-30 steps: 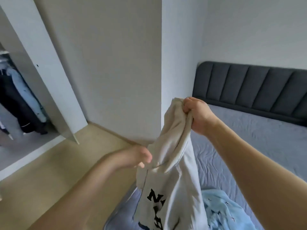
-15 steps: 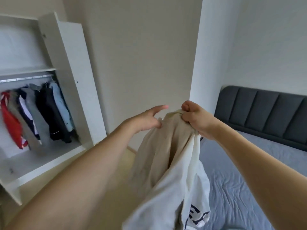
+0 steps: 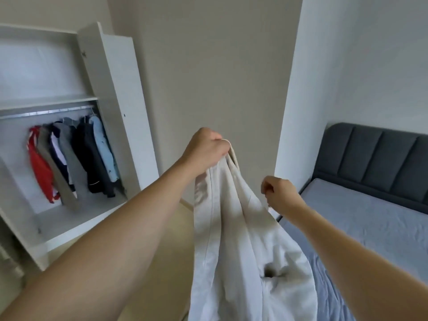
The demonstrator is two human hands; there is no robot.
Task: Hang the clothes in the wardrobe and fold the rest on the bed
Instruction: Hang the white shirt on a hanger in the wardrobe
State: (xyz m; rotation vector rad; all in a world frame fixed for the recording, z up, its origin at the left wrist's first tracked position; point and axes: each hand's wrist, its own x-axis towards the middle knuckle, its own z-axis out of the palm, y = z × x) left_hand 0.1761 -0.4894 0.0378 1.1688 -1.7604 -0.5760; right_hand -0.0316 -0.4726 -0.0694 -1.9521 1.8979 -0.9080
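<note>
My left hand point(image 3: 205, 150) grips the top edge of a cream-white garment point(image 3: 234, 239), which hangs down in long folds in the middle of the view. Lower and to the right, my right hand point(image 3: 279, 193) has its fingers curled, close beside the garment's right edge, with nothing seen in it. The white wardrobe point(image 3: 111, 93) stands open at the left. Several garments point(image 3: 71, 158) hang on its rail point(image 3: 46, 111). At the right is the bed point(image 3: 361, 218), with a grey-blue sheet.
The wardrobe's open door point(image 3: 125, 107) juts out beside a beige wall. A white wall corner point(image 3: 287, 112) stands between the wardrobe and the dark padded headboard point(image 3: 379, 156). Light wooden floor point(image 3: 171, 258) lies below my arms.
My left hand has taken the garment's top edge and lifted it. My right hand has let go and dropped to the right. The view has turned toward the wardrobe.
</note>
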